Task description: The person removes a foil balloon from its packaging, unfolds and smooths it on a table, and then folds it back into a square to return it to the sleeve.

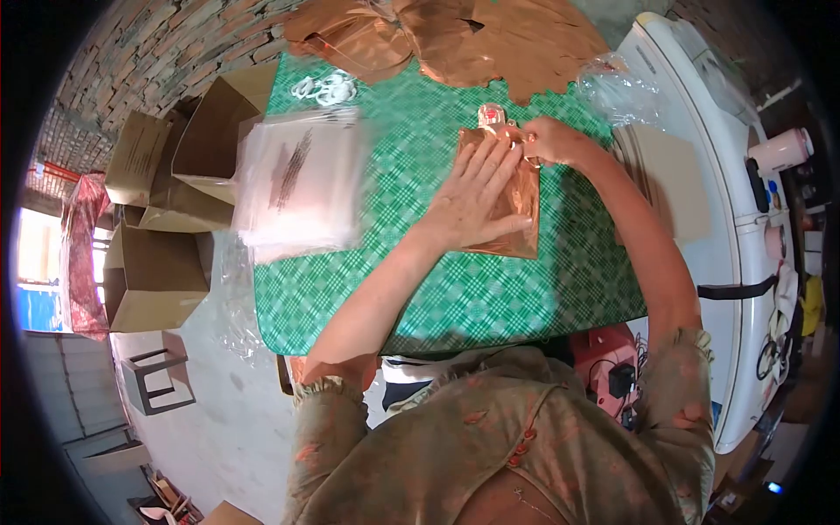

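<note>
A flat copper-coloured foil sheet or bag (522, 206) lies on the green checked tablecloth (411, 297). My left hand (472, 194) rests flat on it, palm down with fingers stretched toward its top edge. At the top right corner of the foil, my right hand (551, 143) has its fingers bent together in a pinch; what is between them is too small to make out. Just beyond my left fingertips is a small clear and red object (492, 115).
A stack of clear plastic bags (302, 184) lies on the left, with white rings (325, 87) behind. Copper foil pieces (490, 44) cover the far edge. Cardboard boxes (162, 271) stand left; a white appliance (731, 219) is on the right.
</note>
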Action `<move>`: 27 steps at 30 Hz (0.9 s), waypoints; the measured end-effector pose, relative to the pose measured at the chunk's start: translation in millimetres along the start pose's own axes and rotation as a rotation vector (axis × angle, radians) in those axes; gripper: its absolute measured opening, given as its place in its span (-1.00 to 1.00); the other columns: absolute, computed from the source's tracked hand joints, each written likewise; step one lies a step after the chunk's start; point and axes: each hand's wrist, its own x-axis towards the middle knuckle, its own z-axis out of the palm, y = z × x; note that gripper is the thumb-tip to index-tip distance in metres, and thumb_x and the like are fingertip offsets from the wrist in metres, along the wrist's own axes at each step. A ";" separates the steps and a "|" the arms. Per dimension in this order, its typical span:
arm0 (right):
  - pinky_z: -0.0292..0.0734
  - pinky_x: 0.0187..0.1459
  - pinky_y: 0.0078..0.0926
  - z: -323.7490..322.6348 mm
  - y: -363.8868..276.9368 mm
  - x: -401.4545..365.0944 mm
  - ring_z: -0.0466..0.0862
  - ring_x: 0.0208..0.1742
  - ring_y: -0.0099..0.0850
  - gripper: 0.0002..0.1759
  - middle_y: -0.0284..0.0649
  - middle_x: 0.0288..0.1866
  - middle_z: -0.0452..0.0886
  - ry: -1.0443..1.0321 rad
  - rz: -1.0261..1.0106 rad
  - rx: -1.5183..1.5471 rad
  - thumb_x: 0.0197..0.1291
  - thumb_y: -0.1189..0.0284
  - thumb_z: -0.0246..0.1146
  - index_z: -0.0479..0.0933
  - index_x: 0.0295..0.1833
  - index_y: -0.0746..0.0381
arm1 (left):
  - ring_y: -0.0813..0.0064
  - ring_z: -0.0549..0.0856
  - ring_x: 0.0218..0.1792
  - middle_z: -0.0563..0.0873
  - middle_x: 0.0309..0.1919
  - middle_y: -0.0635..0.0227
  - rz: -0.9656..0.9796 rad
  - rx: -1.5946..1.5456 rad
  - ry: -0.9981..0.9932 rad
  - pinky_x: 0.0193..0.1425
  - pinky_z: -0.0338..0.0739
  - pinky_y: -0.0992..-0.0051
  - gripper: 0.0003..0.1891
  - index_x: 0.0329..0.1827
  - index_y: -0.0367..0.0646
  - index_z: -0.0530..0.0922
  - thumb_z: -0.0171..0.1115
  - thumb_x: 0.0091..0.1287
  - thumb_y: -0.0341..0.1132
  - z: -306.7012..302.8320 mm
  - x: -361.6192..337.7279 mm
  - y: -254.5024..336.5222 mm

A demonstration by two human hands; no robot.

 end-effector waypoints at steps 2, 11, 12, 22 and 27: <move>0.70 -0.33 -0.40 1.6 7.5 -10.0 0.74 -0.26 -0.42 -0.61 -0.19 -0.22 0.72 0.031 -0.046 0.208 0.28 0.29 0.36 0.63 0.03 0.40 | -0.12 0.11 0.71 0.17 0.68 -0.13 -0.027 -0.221 0.077 0.77 -0.08 -0.04 0.09 0.74 -0.36 0.00 0.17 0.46 0.35 -4.4 6.2 -10.0; 0.68 -0.30 -0.56 6.8 8.9 -61.6 0.64 -0.32 -0.62 -0.77 -0.42 -0.28 0.59 0.050 -0.164 0.514 0.43 0.30 0.34 0.58 -0.06 0.26 | 0.26 0.54 0.47 0.52 0.50 0.01 -0.652 -1.003 0.091 0.57 0.40 0.32 0.03 0.76 -0.32 -0.01 0.44 0.47 -0.01 -50.5 -8.7 -34.7; 0.67 -0.30 -0.57 6.9 4.6 -67.0 0.64 -0.32 -0.62 -0.77 -0.43 -0.28 0.58 0.047 -0.173 0.537 0.44 0.30 0.35 0.58 -0.06 0.25 | 0.29 0.59 0.40 0.57 0.45 0.02 -0.672 -1.020 0.034 0.52 0.45 0.32 0.02 0.75 -0.35 0.00 0.44 0.46 -0.04 -57.6 -11.6 -31.5; 0.55 -0.20 -0.58 0.8 -26.7 -132.8 0.56 -0.24 -0.64 -0.77 -0.40 -0.26 0.60 0.278 -0.393 0.553 0.45 0.39 0.38 0.51 -0.07 0.31 | 0.62 0.75 -0.01 0.82 -0.03 0.40 -0.670 -1.069 -0.178 0.17 0.61 0.54 -0.58 0.28 -0.29 0.63 0.48 0.45 -0.30 -90.3 -28.1 1.1; 0.60 -0.09 -0.48 23.3 -46.8 -191.1 0.66 -0.15 -0.54 -0.77 -0.24 -0.18 0.71 0.509 -0.386 0.258 0.46 0.42 0.35 0.57 0.05 0.34 | 0.53 0.72 -0.15 0.81 -0.18 0.36 -0.562 -0.673 -0.003 0.00 0.60 0.41 -0.73 0.09 -0.23 0.71 0.37 0.52 -0.22 -104.0 -49.6 51.1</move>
